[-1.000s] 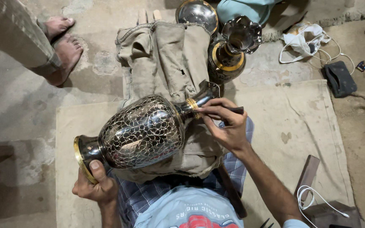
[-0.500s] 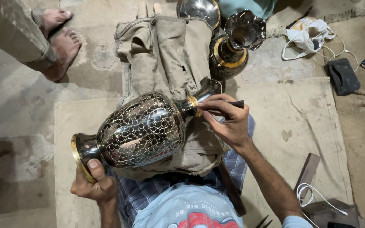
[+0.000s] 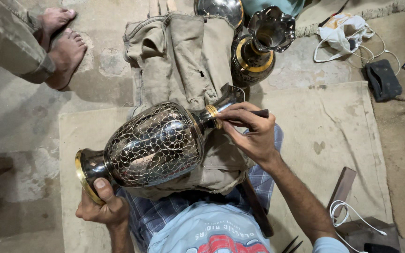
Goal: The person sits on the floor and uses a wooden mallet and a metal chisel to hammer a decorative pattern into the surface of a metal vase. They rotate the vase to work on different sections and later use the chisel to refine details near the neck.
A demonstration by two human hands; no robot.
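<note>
A large engraved metal vase [image 3: 153,145] lies on its side across my lap, on a khaki cloth [image 3: 183,56]. Its dark body bears a fine silver net pattern, with brass bands at foot and neck. My left hand [image 3: 101,206] grips the brass-rimmed foot at the lower left. My right hand [image 3: 251,133] holds a thin dark engraving tool [image 3: 258,113], its tip resting against the brass ring on the vase's neck.
A second fluted vase [image 3: 261,47] stands upright beyond the cloth, a metal bowl [image 3: 219,9] behind it. Another person's bare feet [image 3: 62,42] are at the top left. A beige mat [image 3: 333,140], a wood block [image 3: 343,187], white cables and a dark pouch [image 3: 383,79] lie right.
The view has shifted slightly. My right hand keeps the tool at the vase's neck with only small movement; my left hand stays on the foot.
</note>
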